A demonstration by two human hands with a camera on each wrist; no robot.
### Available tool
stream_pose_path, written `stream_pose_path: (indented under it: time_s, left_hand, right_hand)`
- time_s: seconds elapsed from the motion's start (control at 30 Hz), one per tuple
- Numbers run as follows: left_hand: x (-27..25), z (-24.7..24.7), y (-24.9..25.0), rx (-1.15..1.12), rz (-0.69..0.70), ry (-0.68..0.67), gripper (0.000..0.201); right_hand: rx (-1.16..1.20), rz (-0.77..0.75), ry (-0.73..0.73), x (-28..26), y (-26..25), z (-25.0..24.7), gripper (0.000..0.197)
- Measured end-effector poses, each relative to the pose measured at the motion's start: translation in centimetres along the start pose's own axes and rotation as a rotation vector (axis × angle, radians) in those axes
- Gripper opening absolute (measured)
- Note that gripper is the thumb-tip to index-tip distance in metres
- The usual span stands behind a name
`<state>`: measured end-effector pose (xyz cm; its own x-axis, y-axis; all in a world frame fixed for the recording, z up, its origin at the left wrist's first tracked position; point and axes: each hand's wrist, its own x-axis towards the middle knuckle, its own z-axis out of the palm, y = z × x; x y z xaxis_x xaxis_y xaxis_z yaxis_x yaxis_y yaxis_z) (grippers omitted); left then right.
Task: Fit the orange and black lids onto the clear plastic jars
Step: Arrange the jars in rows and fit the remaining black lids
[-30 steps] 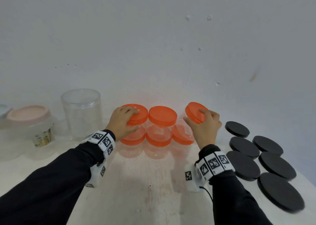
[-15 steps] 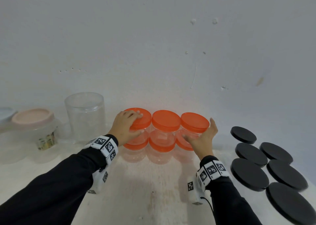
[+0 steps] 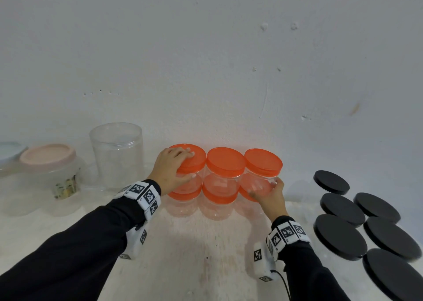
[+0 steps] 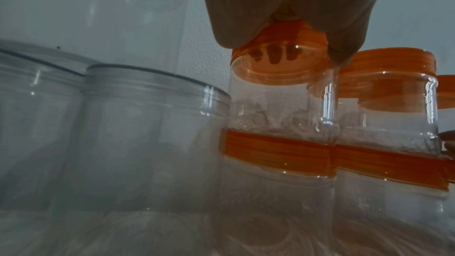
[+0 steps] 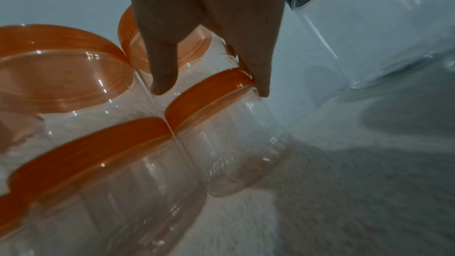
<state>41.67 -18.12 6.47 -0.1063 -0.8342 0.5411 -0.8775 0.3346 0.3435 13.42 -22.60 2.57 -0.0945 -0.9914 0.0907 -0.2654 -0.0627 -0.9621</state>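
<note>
Three stacks of two clear jars stand against the wall, each jar capped with an orange lid. My left hand [image 3: 190, 164] grips the top left orange lid [image 3: 196, 161], fingers on top and thumb on its rim; through this lid [image 4: 278, 69] the left wrist view shows my fingertips [image 4: 275, 59]. My right hand [image 3: 264, 187] holds the body of the upper right jar [image 3: 258, 184], thumb on one side and fingers on the other, below its orange lid [image 3: 263, 162]. In the right wrist view, the thumb [image 5: 162, 77] and a finger [image 5: 261, 83] flank that jar. Several black lids [image 3: 341, 209] lie loose at the right.
A tall clear jar without a lid [image 3: 116, 154] stands left of the stacks. Further left is a clear jar with a pink lid [image 3: 47, 156]. The white wall is right behind the jars. Bare tabletop [image 3: 206, 255] lies between my arms.
My right hand set the tilted orange lid flat on the upper right jar, then dropped to that jar's body. My left hand stayed on the top left lid.
</note>
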Motion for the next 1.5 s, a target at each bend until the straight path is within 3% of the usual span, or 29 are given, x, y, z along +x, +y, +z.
stream_pose_path:
  time_s: [0.7, 0.97, 1.1, 1.17, 1.23, 1.37, 1.5]
  left_hand:
    - [0.1, 0.0, -0.1, 0.006, -0.017, -0.038, 0.082]
    - [0.3, -1.2, 0.4, 0.039, -0.043, -0.157, 0.097]
    - [0.8, -3.0, 1.0, 0.047, -0.061, -0.329, 0.103]
    - [1.2, -3.8, 1.5, 0.037, -0.091, -0.361, 0.089]
    - [1.4, -4.1, 2.5, 0.054, -0.069, -0.310, 0.072]
    - [0.4, -3.0, 7.0, -0.092, 0.089, -0.120, 0.047]
    - [-2.1, -0.2, 13.3, -0.356, 0.192, -0.202, 0.056]
  right_hand:
    - [-0.085, -0.042, 0.111, -0.6, 2.3, 0.0, 0.099]
    - [-0.191, 0.023, 0.143, -1.8, 1.6, 0.6, 0.105]
    - [-0.189, -0.118, 0.130, -6.8, -1.0, 1.0, 0.074]
    - [-0.250, -0.213, 0.026, -10.3, -2.4, 0.4, 0.066]
    - [-0.392, -0.304, -0.011, -13.4, -3.5, -0.8, 0.060]
    - [-0.602, -0.450, 0.102, -17.4, -3.9, -5.5, 0.038]
    - [-0.778, -0.473, 0.310, -19.2, -2.6, -11.3, 0.035]
